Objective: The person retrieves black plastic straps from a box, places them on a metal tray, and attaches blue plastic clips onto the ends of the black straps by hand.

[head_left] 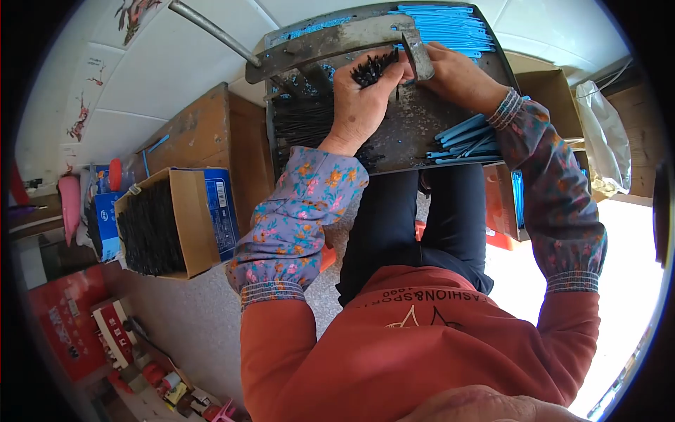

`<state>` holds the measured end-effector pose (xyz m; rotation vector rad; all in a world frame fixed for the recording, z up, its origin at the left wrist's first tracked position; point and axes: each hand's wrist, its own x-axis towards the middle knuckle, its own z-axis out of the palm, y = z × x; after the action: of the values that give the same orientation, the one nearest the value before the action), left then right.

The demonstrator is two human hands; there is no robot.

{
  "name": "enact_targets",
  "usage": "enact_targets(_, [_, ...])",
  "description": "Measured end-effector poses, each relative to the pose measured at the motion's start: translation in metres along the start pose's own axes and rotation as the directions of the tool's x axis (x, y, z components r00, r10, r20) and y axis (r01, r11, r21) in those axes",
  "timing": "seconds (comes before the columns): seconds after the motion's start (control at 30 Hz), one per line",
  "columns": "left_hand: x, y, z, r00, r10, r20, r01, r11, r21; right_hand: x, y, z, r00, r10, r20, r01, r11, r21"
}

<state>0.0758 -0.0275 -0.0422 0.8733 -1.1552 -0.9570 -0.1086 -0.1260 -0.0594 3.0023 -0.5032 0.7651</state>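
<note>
My left hand [362, 105] is closed round a bunch of thin black strips [373, 69], their ends sticking up from the fist. Beside it, my right hand [460, 79] is at the upright end of a metal lever bar [337, 41]; its fingertips are partly behind that metal, and what they hold is hidden. Both hands are over a dark metal tray [415, 133]. More black strips [302, 121] lie in the tray's left part. Blue strips [450, 29] fill its far right corner, and a looser blue pile [467, 141] lies at the near right.
An open cardboard box [200, 239] full of black strips stands at the left, by a wooden cabinet [200, 133]. A metal rod [214, 32] sticks out at the lever's left end. Another cardboard box [552, 98] and a white plastic bag [603, 141] are at the right.
</note>
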Motion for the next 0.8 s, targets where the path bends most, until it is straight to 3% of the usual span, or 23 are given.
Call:
enact_targets(0.07, [-0.001, 0.000, -0.002, 1.000, -0.001, 0.001, 0.001, 1.000, -0.007, 0.003, 0.004, 0.010, 0.997, 0.015, 0.071, -0.005, 0.991, -0.135])
enact_targets(0.17, [0.000, -0.002, -0.005, 1.000, -0.023, -0.011, 0.023, 0.998, -0.054, -0.002, 0.001, -0.018, 0.998, -0.007, 0.058, 0.015, 0.991, -0.131])
enact_targets(0.23, [0.002, -0.004, -0.004, 0.999, -0.041, -0.011, 0.040, 0.994, -0.101, -0.003, -0.015, -0.047, 0.952, 0.289, 0.101, -0.306, 0.921, 0.241])
enact_targets(0.27, [0.002, -0.004, -0.004, 0.999, -0.041, -0.016, 0.039, 0.994, -0.105, -0.003, -0.023, -0.050, 0.952, 0.286, 0.106, -0.304, 0.922, 0.240])
enact_targets(0.4, [0.003, -0.005, 0.000, 0.995, -0.074, -0.069, 0.061, 0.982, -0.178, 0.011, -0.056, -0.050, 0.806, 0.584, 0.102, -0.458, 0.504, 0.732])
enact_targets(0.43, [0.003, -0.006, 0.000, 0.995, -0.076, -0.068, 0.063, 0.982, -0.177, 0.010, -0.055, -0.050, 0.805, 0.585, 0.102, -0.458, 0.503, 0.733])
enact_targets(0.57, [0.005, -0.008, -0.003, 0.994, -0.078, -0.076, 0.066, 0.987, -0.149, 0.014, -0.045, -0.043, 0.764, 0.564, 0.314, -0.472, 0.157, 0.868])
enact_targets(0.6, [0.005, -0.008, -0.004, 0.993, -0.081, -0.082, 0.068, 0.987, -0.148, 0.015, -0.042, -0.041, 0.764, 0.560, 0.319, -0.474, 0.153, 0.867])
enact_targets(0.73, [0.004, -0.007, -0.003, 0.997, -0.034, -0.072, 0.027, 0.996, -0.088, 0.018, -0.029, -0.044, 0.934, 0.346, 0.083, -0.320, 0.712, 0.625])
enact_targets(0.77, [0.005, -0.007, -0.002, 0.997, -0.029, -0.073, 0.022, 0.996, -0.088, 0.016, -0.025, -0.049, 0.936, 0.343, 0.081, -0.316, 0.715, 0.623])
enact_targets(0.8, [0.005, -0.006, -0.002, 0.996, -0.040, -0.077, 0.032, 0.995, -0.092, 0.010, -0.020, -0.055, 0.913, 0.362, 0.189, -0.399, 0.692, 0.602])
